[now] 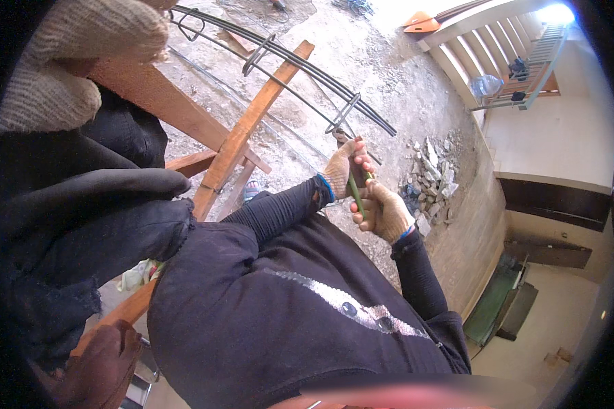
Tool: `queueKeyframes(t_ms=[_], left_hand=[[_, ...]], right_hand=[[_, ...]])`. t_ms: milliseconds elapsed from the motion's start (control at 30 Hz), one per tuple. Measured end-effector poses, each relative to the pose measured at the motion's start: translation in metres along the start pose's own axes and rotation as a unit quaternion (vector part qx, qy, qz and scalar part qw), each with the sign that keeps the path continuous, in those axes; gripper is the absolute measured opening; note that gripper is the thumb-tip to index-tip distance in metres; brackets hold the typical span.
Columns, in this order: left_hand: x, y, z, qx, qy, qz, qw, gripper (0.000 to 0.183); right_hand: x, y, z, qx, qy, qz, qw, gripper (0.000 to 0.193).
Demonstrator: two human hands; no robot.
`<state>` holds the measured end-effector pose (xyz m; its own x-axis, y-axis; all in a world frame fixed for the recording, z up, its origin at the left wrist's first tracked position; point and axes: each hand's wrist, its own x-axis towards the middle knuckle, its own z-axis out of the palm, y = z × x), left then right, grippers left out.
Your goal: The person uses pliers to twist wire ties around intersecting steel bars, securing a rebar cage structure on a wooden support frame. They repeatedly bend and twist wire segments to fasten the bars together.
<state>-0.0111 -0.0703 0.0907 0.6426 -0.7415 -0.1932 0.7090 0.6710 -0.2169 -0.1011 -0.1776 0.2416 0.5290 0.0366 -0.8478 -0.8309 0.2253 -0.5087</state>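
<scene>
My left hand [341,169], in a beige knit glove with bare fingertips, is curled closed around the upper part of green-handled pincers [356,193]. My right hand [387,213], gloved alike, is closed round the lower handles. The tool's head is partly hidden, close to a rectangular wire stirrup [344,112] at the near end of a rebar cage. Long dark rebars [320,80] run through the cage's stirrups toward the upper left. A wooden support [252,126] crosses beneath the bars.
Close at left is another person's gloved hand [109,48] and dark-clothed leg [95,232]. Broken rubble [430,180] lies on the dusty floor. Beyond it stand a railing [542,65], a clear water jug [486,85] and an orange shovel blade [421,22].
</scene>
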Motion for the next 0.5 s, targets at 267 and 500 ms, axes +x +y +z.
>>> queueKeyframes(t_ms=[267,500], left_hand=[[0.004,-0.009,-0.001,0.051,0.099,0.036,0.993,0.015],[-0.036,0.017,-0.004,0.120,0.114,-0.051,0.985,0.056]], right_hand=[[0.002,0.027,0.047,-0.670,0.347,-0.217,0.619,0.061],[0.024,0.040,0.023,-0.249,0.058,-0.170,0.952,0.032]])
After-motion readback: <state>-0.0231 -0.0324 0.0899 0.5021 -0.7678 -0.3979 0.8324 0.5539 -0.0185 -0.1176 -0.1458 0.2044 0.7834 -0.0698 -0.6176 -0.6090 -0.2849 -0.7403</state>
